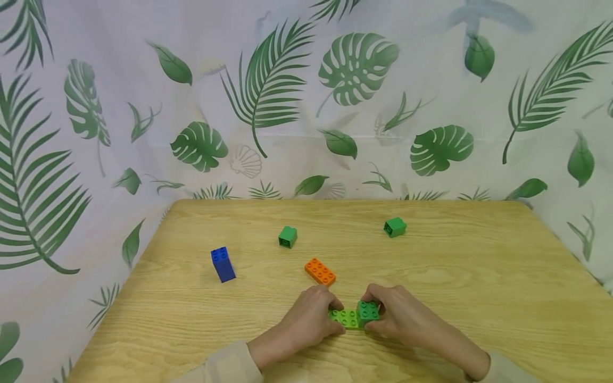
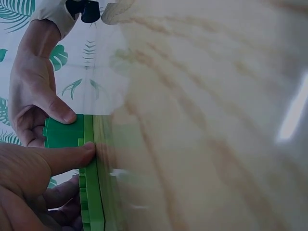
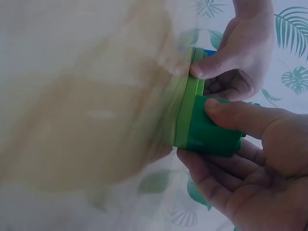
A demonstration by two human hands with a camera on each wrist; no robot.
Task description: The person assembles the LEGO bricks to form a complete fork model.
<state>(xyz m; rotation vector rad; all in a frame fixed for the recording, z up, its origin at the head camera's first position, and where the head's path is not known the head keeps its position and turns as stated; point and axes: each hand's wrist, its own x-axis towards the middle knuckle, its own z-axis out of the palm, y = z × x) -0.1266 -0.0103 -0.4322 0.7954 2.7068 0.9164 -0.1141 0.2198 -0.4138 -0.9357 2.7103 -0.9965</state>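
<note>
A flat light green building brick [image 1: 346, 318] lies on the wooden table in front of me. On its right end sits a taller dark green brick [image 1: 368, 313], its studs facing up. My left hand [image 1: 313, 317] grips the left part of the light green brick between thumb and fingers. With thumb and fingers, my right hand [image 1: 399, 315] holds the dark green brick [image 3: 216, 127] from the right. In the right wrist view the dark green brick's underside meets the light green brick [image 3: 186, 113]. The left thumb [image 2: 72, 159] presses the light green brick's side in the left wrist view.
An orange flat brick [image 1: 320, 272] lies just beyond my left hand. Farther left stands a tall blue brick [image 1: 223, 265]. Two green bricks lie on their sides toward the back, one green brick [image 1: 288, 237] mid-table and another green brick [image 1: 395, 227] to the right. A leaf-patterned cloth hangs behind the table.
</note>
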